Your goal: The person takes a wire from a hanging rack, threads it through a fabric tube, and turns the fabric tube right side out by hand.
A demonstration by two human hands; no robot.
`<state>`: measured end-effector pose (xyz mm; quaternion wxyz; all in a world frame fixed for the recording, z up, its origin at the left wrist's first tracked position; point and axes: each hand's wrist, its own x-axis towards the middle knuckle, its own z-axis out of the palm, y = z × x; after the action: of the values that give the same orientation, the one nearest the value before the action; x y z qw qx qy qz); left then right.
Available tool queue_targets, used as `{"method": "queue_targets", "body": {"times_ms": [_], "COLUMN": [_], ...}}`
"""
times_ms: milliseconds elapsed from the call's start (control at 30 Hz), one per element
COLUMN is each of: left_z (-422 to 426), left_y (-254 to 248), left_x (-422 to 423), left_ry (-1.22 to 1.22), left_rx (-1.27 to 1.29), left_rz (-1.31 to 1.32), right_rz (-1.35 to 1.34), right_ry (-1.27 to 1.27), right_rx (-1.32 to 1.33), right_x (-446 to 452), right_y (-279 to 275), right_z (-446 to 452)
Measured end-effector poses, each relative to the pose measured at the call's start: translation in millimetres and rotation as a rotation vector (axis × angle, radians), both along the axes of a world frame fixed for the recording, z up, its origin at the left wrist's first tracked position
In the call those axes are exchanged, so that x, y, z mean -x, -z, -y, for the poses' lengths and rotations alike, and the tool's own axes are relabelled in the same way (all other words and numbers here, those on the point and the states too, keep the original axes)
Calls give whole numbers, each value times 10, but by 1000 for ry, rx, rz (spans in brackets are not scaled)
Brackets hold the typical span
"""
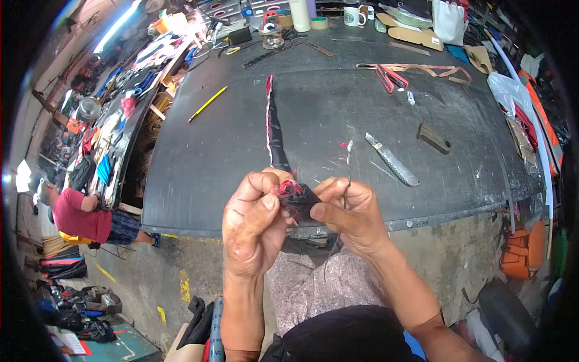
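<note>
A long black fabric strip [275,136] with a white edge and red far end runs up the dark table. Its near end is bunched between my hands, with frayed red and pink threads [291,192] showing. My left hand [253,211] pinches that frayed part between thumb and fingers. On the other side, my right hand [353,211] grips the black cloth with its thumb pressed on it. A thin dark cord-like piece [348,169] with a whitish tip rises past the right fingers; whether it is held or lies behind them I cannot tell.
On the table [211,163] lie a yellow pencil [207,104], a utility knife [392,160], a brown metal piece [433,139] and a red-and-tan strap [416,72]. Farther back are a metal square [283,53] and a mug [354,16]. Another person [81,214] stands at the left bench.
</note>
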<state>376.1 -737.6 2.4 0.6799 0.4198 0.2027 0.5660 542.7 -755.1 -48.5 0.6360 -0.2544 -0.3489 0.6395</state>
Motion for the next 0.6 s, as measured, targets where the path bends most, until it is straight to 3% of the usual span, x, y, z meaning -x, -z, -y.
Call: {"method": "queue_targets", "body": {"times_ms": [67, 167, 267, 367, 600], "left_z": [-28, -53, -9, 10, -4], "left_y": [13, 6, -63, -92, 3], "left_x": [14, 83, 38, -15, -69], "left_ry": [3, -130, -159, -180, -238], "left_rx": [-7, -232, -294, -381, -512], "left_rz": [-5, -413, -524, -628, -750], "right_rz": [161, 339, 537, 920, 1048], "right_ry": [104, 194, 303, 318, 304], "right_rx": [-98, -159, -205, -421, -498], "right_x": [-34, -181, -339, -380, -348], "right_y": [-39, -273, -615, -721, -762], "right_z": [-30, -4, 9, -16, -30]}}
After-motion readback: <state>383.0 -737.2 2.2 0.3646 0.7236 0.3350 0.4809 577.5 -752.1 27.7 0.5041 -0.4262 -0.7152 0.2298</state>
